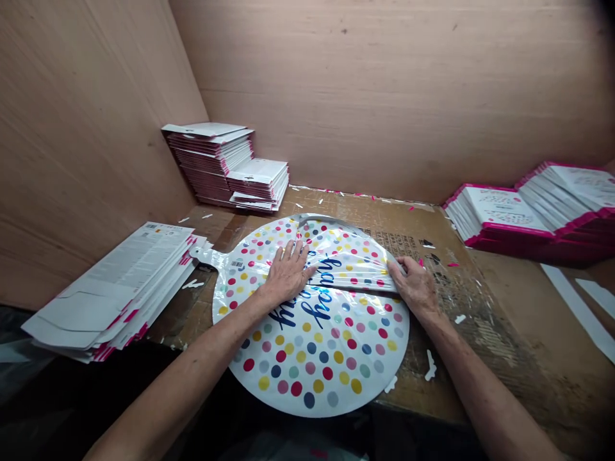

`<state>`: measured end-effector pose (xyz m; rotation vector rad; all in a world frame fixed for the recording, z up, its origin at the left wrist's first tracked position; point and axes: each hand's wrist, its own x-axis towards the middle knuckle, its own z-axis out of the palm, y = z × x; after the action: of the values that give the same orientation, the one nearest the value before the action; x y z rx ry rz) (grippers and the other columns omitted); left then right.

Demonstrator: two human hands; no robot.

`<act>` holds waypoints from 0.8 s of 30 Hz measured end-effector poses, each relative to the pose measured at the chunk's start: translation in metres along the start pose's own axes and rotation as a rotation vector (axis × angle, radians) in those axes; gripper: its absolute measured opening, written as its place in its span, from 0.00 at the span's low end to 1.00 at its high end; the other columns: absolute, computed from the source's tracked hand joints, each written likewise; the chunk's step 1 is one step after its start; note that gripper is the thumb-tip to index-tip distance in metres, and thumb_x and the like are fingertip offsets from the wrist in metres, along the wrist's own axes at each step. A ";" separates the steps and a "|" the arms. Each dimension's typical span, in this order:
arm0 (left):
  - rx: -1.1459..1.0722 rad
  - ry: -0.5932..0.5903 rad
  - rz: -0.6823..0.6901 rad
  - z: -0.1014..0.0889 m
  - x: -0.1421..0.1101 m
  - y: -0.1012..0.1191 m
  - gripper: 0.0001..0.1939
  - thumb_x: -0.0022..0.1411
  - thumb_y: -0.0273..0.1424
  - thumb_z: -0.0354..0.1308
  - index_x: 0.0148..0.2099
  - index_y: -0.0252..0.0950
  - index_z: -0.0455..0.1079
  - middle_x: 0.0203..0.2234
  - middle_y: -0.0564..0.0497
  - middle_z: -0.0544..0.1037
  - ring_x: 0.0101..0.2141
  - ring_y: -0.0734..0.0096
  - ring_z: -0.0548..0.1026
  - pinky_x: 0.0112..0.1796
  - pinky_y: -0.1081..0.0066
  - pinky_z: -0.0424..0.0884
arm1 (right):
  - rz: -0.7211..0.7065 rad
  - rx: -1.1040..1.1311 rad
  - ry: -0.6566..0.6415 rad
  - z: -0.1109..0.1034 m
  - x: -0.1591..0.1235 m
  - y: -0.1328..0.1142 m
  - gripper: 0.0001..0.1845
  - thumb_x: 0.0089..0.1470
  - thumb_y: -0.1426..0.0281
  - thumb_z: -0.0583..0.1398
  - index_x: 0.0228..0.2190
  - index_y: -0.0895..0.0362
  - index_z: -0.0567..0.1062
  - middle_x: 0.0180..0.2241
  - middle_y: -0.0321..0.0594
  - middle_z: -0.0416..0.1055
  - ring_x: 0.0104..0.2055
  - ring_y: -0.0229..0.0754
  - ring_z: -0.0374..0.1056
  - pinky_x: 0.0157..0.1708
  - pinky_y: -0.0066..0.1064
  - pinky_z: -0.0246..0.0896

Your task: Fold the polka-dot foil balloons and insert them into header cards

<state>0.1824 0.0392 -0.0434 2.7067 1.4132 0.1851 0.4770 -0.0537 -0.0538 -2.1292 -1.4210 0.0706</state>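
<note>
A flat, round foil balloon (pixel 331 365), white with coloured dots and blue lettering, lies across the front of the cardboard-covered table. Its tail with a small hole points left. The far part is partly folded over, leaving a crease across the middle. My left hand (pixel 289 272) rests flat on the balloon near its centre, fingers stretched out. At the right edge, my right hand (pixel 414 285) pinches the folded edge of the foil between thumb and fingers.
Flat printed cartons (pixel 115 288) lie piled at the left. Stacked white-and-pink packets (pixel 211 163) stand in the back left corner, with more packets (pixel 509 208) at the right. Wooden panels (pixel 384 96) wall the back and left. Paper scraps (pixel 430 365) litter the cardboard (pixel 480 333).
</note>
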 end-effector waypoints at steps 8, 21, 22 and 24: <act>0.031 -0.024 -0.023 0.002 -0.001 0.000 0.35 0.71 0.48 0.34 0.71 0.32 0.51 0.70 0.42 0.50 0.69 0.49 0.45 0.66 0.49 0.43 | -0.723 -0.239 0.036 -0.010 -0.023 -0.016 0.25 0.60 0.61 0.55 0.55 0.60 0.69 0.57 0.54 0.67 0.58 0.53 0.63 0.57 0.45 0.56; -0.169 -0.044 -0.074 -0.001 0.004 -0.009 0.42 0.69 0.55 0.27 0.72 0.30 0.44 0.70 0.42 0.46 0.70 0.52 0.42 0.67 0.50 0.39 | -0.495 -0.702 -0.461 -0.042 -0.058 -0.061 0.14 0.59 0.82 0.51 0.35 0.60 0.76 0.33 0.48 0.77 0.33 0.46 0.74 0.30 0.32 0.61; -0.198 -0.035 -0.072 -0.005 0.000 -0.006 0.42 0.69 0.54 0.29 0.72 0.29 0.45 0.70 0.40 0.46 0.69 0.52 0.43 0.67 0.50 0.41 | -0.430 -0.709 -0.497 -0.045 -0.071 -0.066 0.14 0.58 0.82 0.52 0.33 0.59 0.76 0.31 0.48 0.77 0.31 0.46 0.74 0.27 0.31 0.60; -0.250 0.039 -0.001 -0.015 -0.019 0.003 0.40 0.70 0.53 0.36 0.71 0.28 0.46 0.70 0.37 0.45 0.69 0.52 0.44 0.66 0.51 0.47 | -0.362 -0.680 -0.535 -0.047 -0.091 -0.081 0.13 0.55 0.83 0.55 0.29 0.58 0.76 0.28 0.48 0.76 0.28 0.46 0.73 0.24 0.31 0.57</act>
<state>0.1721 0.0221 -0.0299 2.5118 1.3026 0.3891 0.3867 -0.1306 0.0007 -2.4336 -2.4011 0.0163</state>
